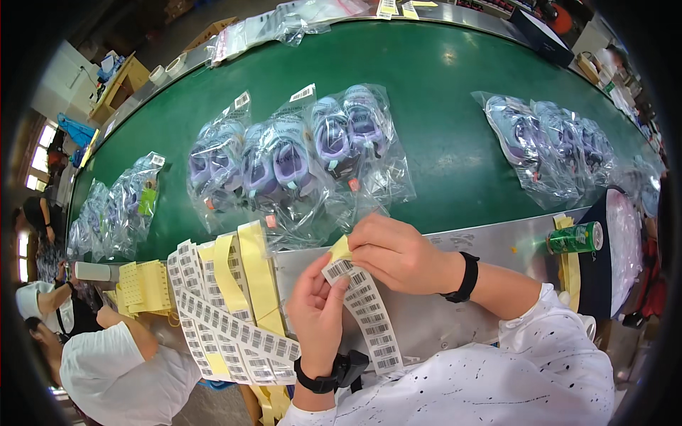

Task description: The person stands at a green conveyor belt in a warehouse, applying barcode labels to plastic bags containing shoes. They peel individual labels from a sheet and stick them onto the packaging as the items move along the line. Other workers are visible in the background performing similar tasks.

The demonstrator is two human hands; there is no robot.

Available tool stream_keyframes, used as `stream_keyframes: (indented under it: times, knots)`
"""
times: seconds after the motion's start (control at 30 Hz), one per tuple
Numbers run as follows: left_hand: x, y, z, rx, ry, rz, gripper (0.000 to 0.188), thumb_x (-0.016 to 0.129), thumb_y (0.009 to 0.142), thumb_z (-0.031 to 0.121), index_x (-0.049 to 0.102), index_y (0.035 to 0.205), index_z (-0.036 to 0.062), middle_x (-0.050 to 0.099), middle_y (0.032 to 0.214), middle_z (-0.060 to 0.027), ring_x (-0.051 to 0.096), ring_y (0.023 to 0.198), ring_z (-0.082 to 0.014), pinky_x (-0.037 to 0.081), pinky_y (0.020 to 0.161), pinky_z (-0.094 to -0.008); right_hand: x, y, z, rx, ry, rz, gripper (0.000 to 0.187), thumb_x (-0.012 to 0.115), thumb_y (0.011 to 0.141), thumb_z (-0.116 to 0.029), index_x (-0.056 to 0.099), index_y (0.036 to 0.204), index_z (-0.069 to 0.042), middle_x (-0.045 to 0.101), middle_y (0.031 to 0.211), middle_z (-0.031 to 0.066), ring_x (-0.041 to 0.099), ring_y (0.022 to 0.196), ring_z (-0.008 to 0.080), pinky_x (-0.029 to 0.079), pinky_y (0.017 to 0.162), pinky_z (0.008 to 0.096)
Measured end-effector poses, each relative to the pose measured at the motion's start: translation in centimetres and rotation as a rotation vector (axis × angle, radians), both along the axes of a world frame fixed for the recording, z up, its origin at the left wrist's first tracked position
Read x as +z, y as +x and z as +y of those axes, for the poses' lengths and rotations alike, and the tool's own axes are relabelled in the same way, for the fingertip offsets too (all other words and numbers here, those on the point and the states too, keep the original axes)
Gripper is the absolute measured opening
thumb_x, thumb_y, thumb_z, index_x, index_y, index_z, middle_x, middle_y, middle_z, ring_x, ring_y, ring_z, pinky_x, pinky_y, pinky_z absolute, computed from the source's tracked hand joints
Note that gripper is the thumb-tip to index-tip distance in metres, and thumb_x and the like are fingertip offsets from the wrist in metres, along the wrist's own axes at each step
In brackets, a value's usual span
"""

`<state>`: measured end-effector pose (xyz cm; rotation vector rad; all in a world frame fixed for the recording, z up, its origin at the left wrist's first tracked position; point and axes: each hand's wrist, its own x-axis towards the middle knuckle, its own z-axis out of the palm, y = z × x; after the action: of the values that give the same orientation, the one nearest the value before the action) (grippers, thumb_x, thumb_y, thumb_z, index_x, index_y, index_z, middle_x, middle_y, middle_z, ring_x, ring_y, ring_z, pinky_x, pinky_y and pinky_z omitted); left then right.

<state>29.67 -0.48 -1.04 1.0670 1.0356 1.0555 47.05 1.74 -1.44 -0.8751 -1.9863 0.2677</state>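
My left hand (317, 309) grips a strip of barcode labels (373, 319) near its top, thumb over the front. The strip's lower part hangs down over the metal edge towards my shirt. At the top, the strip's end bends back and shows its yellow backing (341, 249). My right hand (392, 253) is closed in a pinch at that end; whether a single label is between its fingertips is hidden. Just beyond my hands, on the green belt, lie several clear bags (284, 160) with blue-purple shoes, orange-red tags near their lower ends.
More label strips (231, 323) overlap on the metal ledge to my left, beside a yellow card stack (142, 286). To my right are a green can (575, 238) and a dark box (602, 266). Bagged shoes (543, 138) lie far right, others (117, 202) far left. A co-worker (128, 362) sits at lower left.
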Motion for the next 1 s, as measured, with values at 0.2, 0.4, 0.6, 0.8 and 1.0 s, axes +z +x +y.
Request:
stream_keyframes:
  times: [0.2,0.4,0.6,0.8,1.0]
  knots:
    - [-1.2,0.1,0.3,-0.028,0.001,0.009,0.042,0.052,0.086,-0.008,0.04,0.126,-0.0058,0.054,0.117,-0.0194,0.061,0.099,-0.018,0.05,0.081,-0.024,1.2,1.1,-0.7,0.026,-0.168,0.165,0.007,0.059,0.077,0.002,0.053,0.078,0.002,0.052,0.086,0.011,0.053,0.077,0.0256,0.046,0.073,0.0329]
    - [-0.6,1.4,0.2,0.022,-0.005,0.049,0.039,0.051,0.087,-0.004,0.039,0.124,-0.0074,0.05,0.121,-0.0235,0.062,0.097,-0.0244,0.055,0.079,-0.0305,2.2,6.6,3.8,-0.06,-0.372,0.492,0.005,0.054,0.087,-0.004,0.054,0.084,-0.001,0.053,0.102,0.0086,0.053,0.084,0.0147,0.044,0.073,0.0281]
    - [-2.5,0.3,-0.1,-0.012,-0.093,-0.065,0.028,0.05,0.091,0.011,0.051,0.111,-0.0077,0.06,0.106,-0.0194,0.064,0.09,-0.0229,0.054,0.075,-0.0314,3.8,6.6,3.8,0.118,-0.73,0.722,0.008,0.052,0.09,-0.004,0.055,0.086,0.002,0.053,0.108,0.0095,0.055,0.085,0.0103,0.049,0.072,0.0241]
    - [-1.9,1.0,-0.3,-0.023,-0.118,-0.089,0.025,0.053,0.09,0.011,0.056,0.104,-0.0087,0.062,0.099,-0.0149,0.062,0.091,-0.019,0.052,0.077,-0.0304,3.6,5.1,2.9,0.163,-0.712,0.479,0.008,0.052,0.088,0.0,0.054,0.083,0.006,0.054,0.107,0.0125,0.058,0.076,0.0106,0.053,0.063,0.023]
    - [-2.0,2.7,-0.7,0.052,-0.025,-0.033,0.02,0.062,0.086,0.007,0.06,0.1,-0.0059,0.063,0.09,-0.0064,0.056,0.077,-0.0087,0.044,0.064,-0.0204,4.5,4.5,2.5,0.109,-0.568,0.219,0.005,0.054,0.085,0.0,0.053,0.083,0.004,0.054,0.104,0.0114,0.058,0.075,0.0115,0.05,0.064,0.0248]
